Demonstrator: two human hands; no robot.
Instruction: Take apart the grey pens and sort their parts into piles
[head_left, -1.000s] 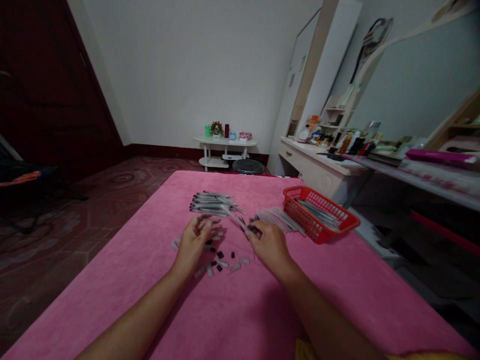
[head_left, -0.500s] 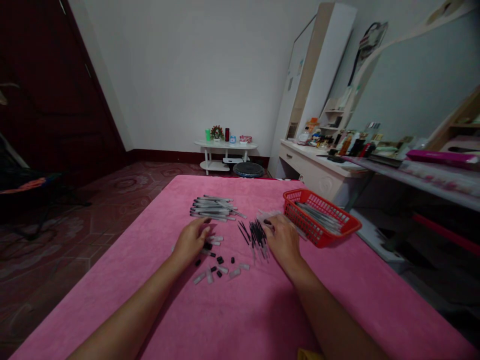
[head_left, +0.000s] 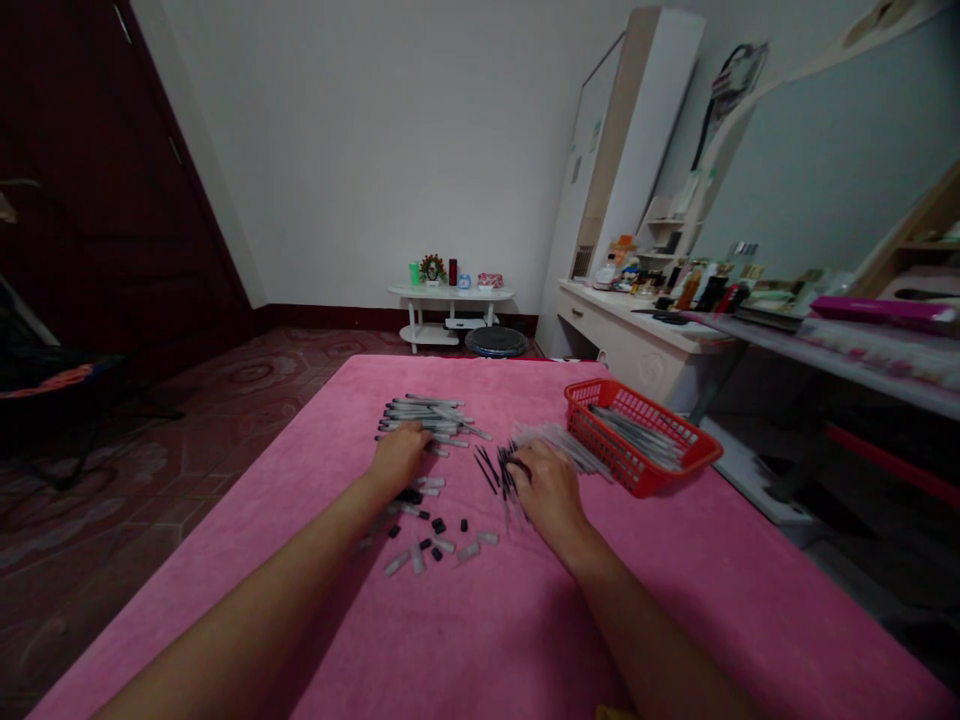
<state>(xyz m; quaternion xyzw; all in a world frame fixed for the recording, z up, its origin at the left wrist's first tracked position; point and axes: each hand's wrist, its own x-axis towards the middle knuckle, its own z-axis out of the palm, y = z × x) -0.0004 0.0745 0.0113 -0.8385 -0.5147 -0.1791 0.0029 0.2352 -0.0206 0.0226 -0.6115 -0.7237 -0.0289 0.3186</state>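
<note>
My left hand is at the near edge of a pile of clear-barrelled pens with dark ends. Its fingers are closed around what looks like a pen, mostly covered by the hand. My right hand reaches over a bunch of thin black-tipped pen refills, thumb and fingers pinched on the refills at its fingertips. Just beyond it lies a heap of clear empty tubes. Clear pen caps and small black plugs are scattered on the near side, between my forearms.
A red plastic basket holding more pens stands at the right of the pink-covered table. A dressing table with bottles is beyond it. A small white stand is at the back wall.
My left hand has moved slightly forward and right, onto the near pens. My right hand has shifted left from beside the clear tubes onto the black refills, uncovering more tubes.
</note>
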